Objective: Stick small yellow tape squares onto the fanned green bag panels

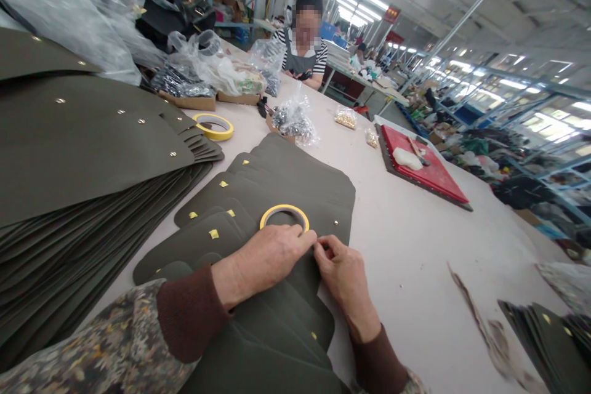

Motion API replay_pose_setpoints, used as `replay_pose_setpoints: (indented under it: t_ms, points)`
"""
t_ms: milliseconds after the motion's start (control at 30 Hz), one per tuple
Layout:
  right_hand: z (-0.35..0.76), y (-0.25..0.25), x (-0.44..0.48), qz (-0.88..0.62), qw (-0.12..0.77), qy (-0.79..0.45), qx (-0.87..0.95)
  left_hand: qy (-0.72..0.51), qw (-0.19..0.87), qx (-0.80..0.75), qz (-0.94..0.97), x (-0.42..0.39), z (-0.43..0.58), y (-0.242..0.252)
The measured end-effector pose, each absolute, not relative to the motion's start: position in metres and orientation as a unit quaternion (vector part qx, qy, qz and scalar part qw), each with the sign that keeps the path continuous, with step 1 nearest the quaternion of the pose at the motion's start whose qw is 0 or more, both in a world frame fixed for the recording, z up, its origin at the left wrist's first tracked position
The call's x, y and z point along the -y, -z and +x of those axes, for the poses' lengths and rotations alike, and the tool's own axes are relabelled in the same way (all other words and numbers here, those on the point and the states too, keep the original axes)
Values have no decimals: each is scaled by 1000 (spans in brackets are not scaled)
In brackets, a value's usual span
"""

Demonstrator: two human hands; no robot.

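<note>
My left hand (272, 255) is closed on a roll of yellow tape (284, 208), which it holds over flat olive-green leather-like pieces (305, 172). Thumb and forefinger of my right hand (344, 268) are pinched together close to the left fingertips; what sits between them is too small to make out. The pieces overlap one another beneath both hands. Small yellow tape bits (213, 234) stick to several of them, and a metal stud (336, 222) shows near the right edge of the top one.
On the left lies a tall stack of olive pieces (92, 129) with metal studs. A second tape roll (213, 127), bagged metal parts (295, 120) and a red board (418, 160) lie farther back. Another person (302, 43) sits across the table (397, 246).
</note>
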State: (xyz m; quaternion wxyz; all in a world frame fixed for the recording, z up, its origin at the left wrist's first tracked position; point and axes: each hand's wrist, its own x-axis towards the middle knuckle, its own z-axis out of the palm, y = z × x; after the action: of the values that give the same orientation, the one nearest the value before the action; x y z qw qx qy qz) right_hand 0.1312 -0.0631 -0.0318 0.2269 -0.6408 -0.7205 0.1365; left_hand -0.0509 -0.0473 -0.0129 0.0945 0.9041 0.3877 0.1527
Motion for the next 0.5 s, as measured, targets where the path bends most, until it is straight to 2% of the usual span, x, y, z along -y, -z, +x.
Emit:
replay_pose_setpoints:
  t_ms: [133,233,333,500]
  points:
    - [138,27,71,-599,242,-284,709,-204,125,-378,894,44,-55,10]
    - [143,20,71,-586,335,-335,657,-248,155,-356,887,43,-55,12]
    - [144,11,71,-512,413,-302,690,-262,174,-356,880,45,-51,12]
    - [137,6,74,-445,410,-183,775,-232,184,-367,882,49,-47,11]
